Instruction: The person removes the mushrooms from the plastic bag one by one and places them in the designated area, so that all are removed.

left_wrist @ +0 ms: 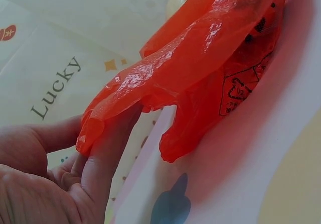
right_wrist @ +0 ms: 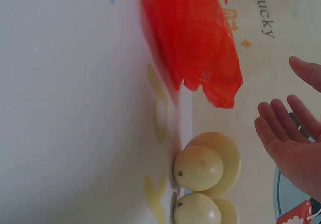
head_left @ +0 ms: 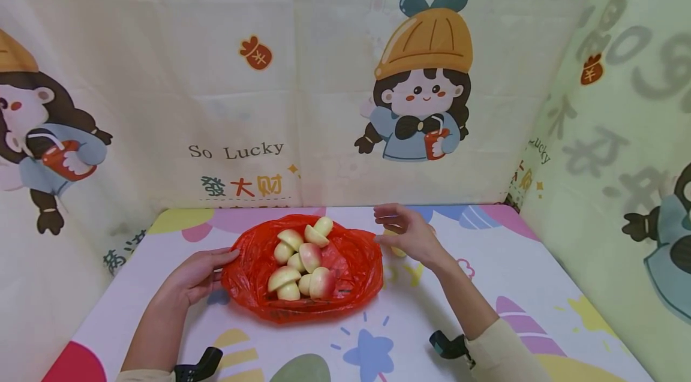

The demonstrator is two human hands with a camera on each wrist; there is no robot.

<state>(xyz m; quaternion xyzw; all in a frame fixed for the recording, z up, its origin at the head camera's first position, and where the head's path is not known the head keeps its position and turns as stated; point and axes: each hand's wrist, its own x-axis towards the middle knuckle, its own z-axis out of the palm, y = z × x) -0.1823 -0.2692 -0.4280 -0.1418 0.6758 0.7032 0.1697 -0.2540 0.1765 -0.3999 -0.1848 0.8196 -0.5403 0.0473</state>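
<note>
A red plastic bag [head_left: 291,312] lies with its mouth spread wide on the table, holding several pale yellow mushroom-shaped pieces [head_left: 284,277], some with pink-tinged caps. My left hand [head_left: 197,274] is at the bag's left side. In the left wrist view, thumb and finger pinch a fold of the bag [left_wrist: 200,63] at its edge. At the bag's right side is my right hand [head_left: 412,237], fingers relaxed and apart from the plastic in the right wrist view. Two more mushroom-shaped pieces [right_wrist: 198,169] lie on the table near the right hand, mostly hidden behind it in the head view.
The table [head_left: 421,334] has a white cover with pastel prints. A printed cloth backdrop [head_left: 324,100] rises at its back edge, with cloth walls on both sides. A black wrist device [head_left: 448,346] sits at each sleeve.
</note>
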